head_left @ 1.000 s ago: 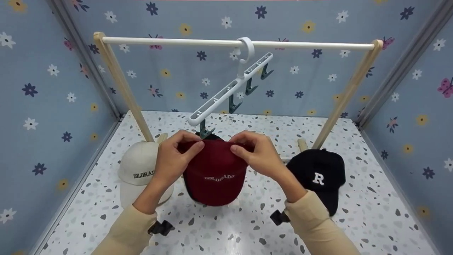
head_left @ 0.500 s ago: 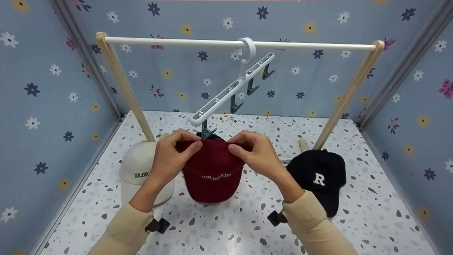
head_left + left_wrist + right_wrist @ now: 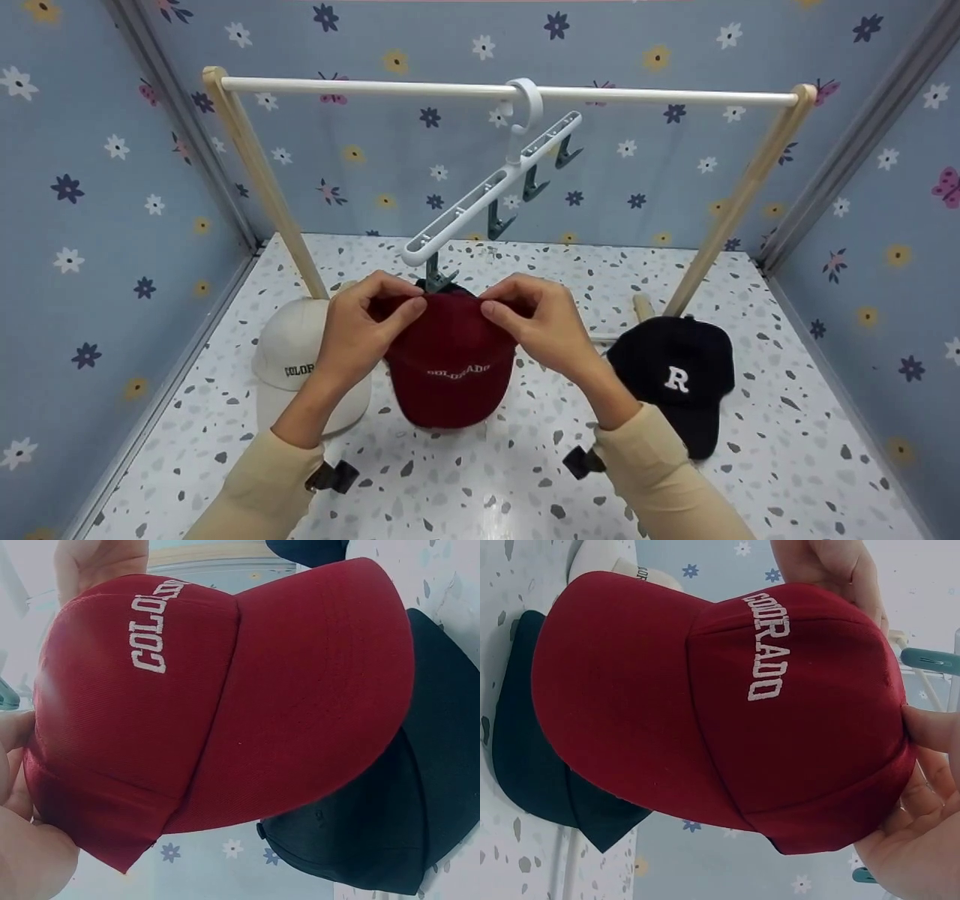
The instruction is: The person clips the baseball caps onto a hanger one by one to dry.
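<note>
Just below the near end of the slim white plastic hanger point(image 3: 513, 170), a domed burgundy cloth cap point(image 3: 450, 337) with curved brim and stitched lettering is held by the person's left hand point(image 3: 356, 330) and right hand point(image 3: 551, 322), each pinching its crown. Speckled flooring point(image 3: 450, 480) lies beneath the hanger.

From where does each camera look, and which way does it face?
Head: worn there, facing forward and down at the red cap and hanger; left hand, right hand and sleeves show.
Left wrist: worn there, facing the red cap; left hand at left, right hand at top.
Right wrist: worn there, facing the red cap; right hand at right, left hand at top.
Both wrist views share the red cap and a dark cap beyond.
</note>
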`<state>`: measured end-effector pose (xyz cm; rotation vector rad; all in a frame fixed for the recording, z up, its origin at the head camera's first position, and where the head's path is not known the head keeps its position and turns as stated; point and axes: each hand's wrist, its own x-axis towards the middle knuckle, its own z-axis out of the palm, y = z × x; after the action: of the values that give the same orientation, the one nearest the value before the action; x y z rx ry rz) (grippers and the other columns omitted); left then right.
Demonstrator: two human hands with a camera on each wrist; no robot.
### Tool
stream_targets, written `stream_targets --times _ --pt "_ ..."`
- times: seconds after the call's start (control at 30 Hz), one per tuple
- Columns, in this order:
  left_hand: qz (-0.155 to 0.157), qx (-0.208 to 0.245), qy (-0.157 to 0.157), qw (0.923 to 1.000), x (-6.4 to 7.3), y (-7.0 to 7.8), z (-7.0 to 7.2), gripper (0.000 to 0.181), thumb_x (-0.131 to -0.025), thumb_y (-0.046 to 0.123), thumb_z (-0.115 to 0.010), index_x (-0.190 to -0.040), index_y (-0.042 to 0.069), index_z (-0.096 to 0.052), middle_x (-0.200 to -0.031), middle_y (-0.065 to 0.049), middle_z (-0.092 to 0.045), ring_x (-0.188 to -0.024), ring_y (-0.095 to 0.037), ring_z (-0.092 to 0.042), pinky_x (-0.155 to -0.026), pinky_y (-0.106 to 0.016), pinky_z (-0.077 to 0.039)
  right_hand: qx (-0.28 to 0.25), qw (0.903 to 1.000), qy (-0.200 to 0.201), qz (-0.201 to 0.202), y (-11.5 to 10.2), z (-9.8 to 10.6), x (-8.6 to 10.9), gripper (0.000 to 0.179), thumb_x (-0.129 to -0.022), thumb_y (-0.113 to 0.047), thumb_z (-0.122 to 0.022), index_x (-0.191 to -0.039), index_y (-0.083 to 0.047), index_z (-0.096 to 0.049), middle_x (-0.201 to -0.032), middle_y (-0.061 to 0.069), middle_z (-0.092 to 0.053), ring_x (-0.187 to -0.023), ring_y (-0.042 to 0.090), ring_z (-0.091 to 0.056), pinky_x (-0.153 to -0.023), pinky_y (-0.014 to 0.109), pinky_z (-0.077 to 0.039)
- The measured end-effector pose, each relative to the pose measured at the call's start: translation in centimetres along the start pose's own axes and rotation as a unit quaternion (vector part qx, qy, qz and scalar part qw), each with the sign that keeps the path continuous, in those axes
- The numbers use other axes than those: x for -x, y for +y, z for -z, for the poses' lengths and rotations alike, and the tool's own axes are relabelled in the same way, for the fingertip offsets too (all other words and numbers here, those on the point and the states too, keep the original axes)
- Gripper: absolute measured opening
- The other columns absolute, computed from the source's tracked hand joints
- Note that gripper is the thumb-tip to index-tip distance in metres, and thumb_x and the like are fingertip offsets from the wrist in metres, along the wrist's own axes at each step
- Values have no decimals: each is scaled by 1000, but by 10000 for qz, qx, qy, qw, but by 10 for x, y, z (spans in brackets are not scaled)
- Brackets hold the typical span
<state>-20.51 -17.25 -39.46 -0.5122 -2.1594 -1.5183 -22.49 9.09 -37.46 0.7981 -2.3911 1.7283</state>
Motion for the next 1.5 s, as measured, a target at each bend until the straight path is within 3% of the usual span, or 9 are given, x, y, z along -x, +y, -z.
stream_targets --times 0.4,0.67,1.03,1.27,1.37,1.5 --pt "1 -218 3 9998 1 1 0 10 -98 16 -80 -108 16 -78 -98 7 -75 -84 -15 -66 -71 -24 -53 -130 9995 22 272 -1 0 -1 7 -98 -12 -78 -104 -13 -82 -96 1 -78 -81 18 -69 -71 27 -57" --pt "-31 -396 -21 9992 2 1 0 19 -98 15 -80 -116 14 -75 -106 6 -76 -99 -13 -69 -88 -25 -52 -137 9992 1 363 -2 0 -1 8 -98 -9 -78 -104 -12 -81 -97 1 -78 -84 18 -70 -73 28 -58" --pt "-287 -380 -116 9988 1 1 -1 32 -98 16 -80 -126 8 -68 -108 5 -76 -102 -14 -69 -92 -28 -53 -118 9981 -86 598 -3 2 -2 8 -99 -9 -77 -105 -12 -81 -99 0 -78 -87 18 -70 -76 29 -58" --pt "-494 -1007 325 9932 2 16 -9 46 -92 31 -86 -129 10 -68 -119 1 -74 -113 -17 -66 -106 -44 -45 -36 9977 -84 676 -3 3 -1 7 -99 -9 -76 -105 -11 -80 -99 0 -78 -89 17 -71 -78 29 -58" --pt "-577 -1334 513 9881 0 27 -15 54 -87 39 -88 -126 8 -67 -117 -4 -73 -112 -22 -64 -105 -49 -42 23 9976 -35 691 -3 4 -1 8 -99 -7 -76 -104 -11 -80 -99 -1 -78 -89 16 -71 -79 28 -58" --pt "-581 -1635 710 9823 -5 44 -23 60 -83 47 -90 -118 5 -65 -108 -10 -68 -104 -24 -61 -92 -46 -45 81 9974 19 719 -4 5 0 8 -99 -6 -76 -104 -10 -81 -99 0 -78 -89 15 -72 -79 28 -59"
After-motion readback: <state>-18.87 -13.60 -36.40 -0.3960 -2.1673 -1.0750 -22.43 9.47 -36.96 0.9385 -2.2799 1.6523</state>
